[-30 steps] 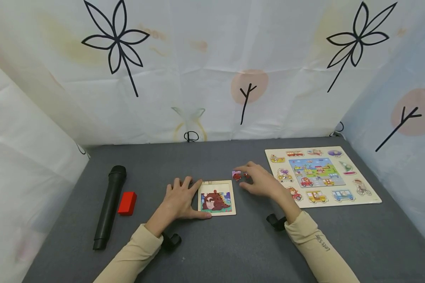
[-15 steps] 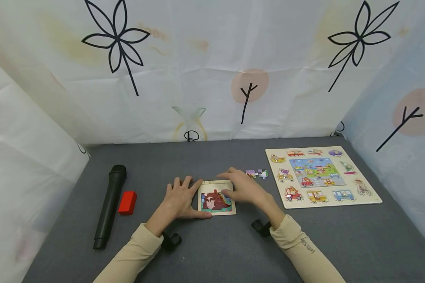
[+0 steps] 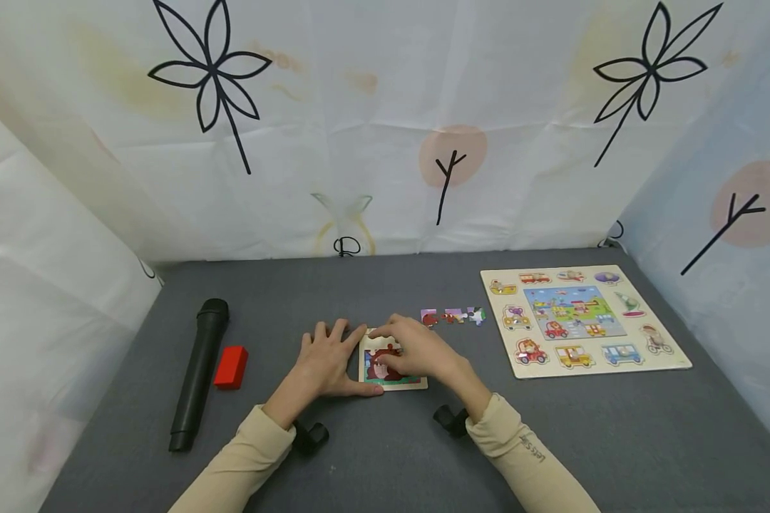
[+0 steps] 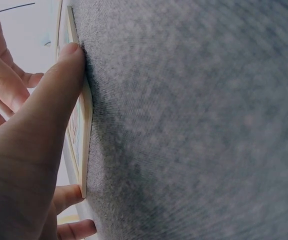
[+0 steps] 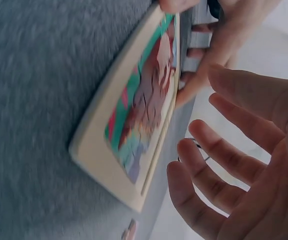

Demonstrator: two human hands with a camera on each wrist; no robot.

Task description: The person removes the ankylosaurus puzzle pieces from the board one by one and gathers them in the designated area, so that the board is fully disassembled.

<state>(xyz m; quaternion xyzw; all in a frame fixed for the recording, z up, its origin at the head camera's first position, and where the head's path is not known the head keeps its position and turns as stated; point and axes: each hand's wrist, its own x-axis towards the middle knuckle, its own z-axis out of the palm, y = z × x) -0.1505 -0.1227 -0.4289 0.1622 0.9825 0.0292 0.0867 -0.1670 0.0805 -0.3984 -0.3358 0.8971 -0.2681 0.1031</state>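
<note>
A small wooden puzzle frame (image 3: 406,387) lies flat with a brown animal picture in it. My left hand (image 3: 324,365) steadies its left side, fingers spread, the thumb on the near edge and a fingertip by the far left corner. Over the frame hovers my right hand (image 3: 413,349), hiding part of the picture. In the right wrist view this hand (image 5: 239,155) has loosely bent, separated fingers, nothing visible between them, beside the frame (image 5: 94,137). Beyond the frame's far right corner lie loose pieces: one purple and red (image 3: 428,318), another (image 3: 453,315), and one partly green (image 3: 477,315).
A large vehicle puzzle board (image 3: 648,362) lies at the right. On the left are a black microphone-shaped object (image 3: 197,377) and a red block (image 3: 231,368). A printed white cloth (image 3: 385,157) hangs behind the grey table (image 3: 385,463).
My right hand has moved left from beside the loose pieces to above the frame, uncovering those pieces. My left hand has stayed at the frame's left side.
</note>
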